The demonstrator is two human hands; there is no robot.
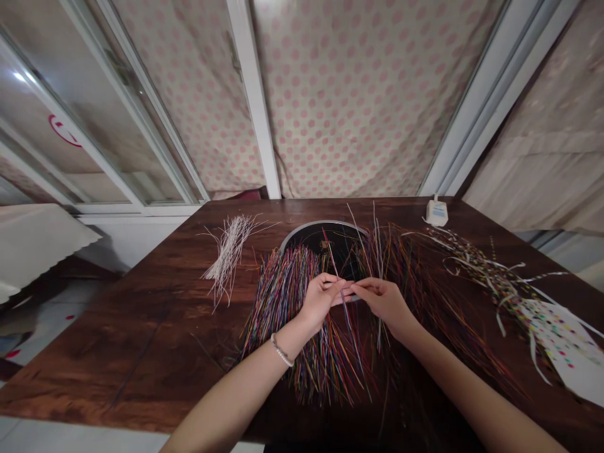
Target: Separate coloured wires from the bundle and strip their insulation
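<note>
My left hand (324, 298) pinches a few thin strands (331, 253), reddish above the fingers and bluish below. Its fingertips nearly meet those of my right hand (380, 300), which is closed in a pinch; white strands (379, 248) pass by it, running above and below the hand. Beneath and left of the hands lies a thick bundle of multicoloured strands (278, 296). A looser pile of reddish and dark strands (438, 314) spreads to the right. Behind the hands is a round black tray (309, 235) with a silvery rim, partly covered by strands.
White strands (231, 248) lie in a bundle on the dark wooden table (155, 302). At the right are dotted ribbons (481, 264) and a white sheet with coloured dots (564, 346). A small white box (436, 213) with a cord sits at the back edge.
</note>
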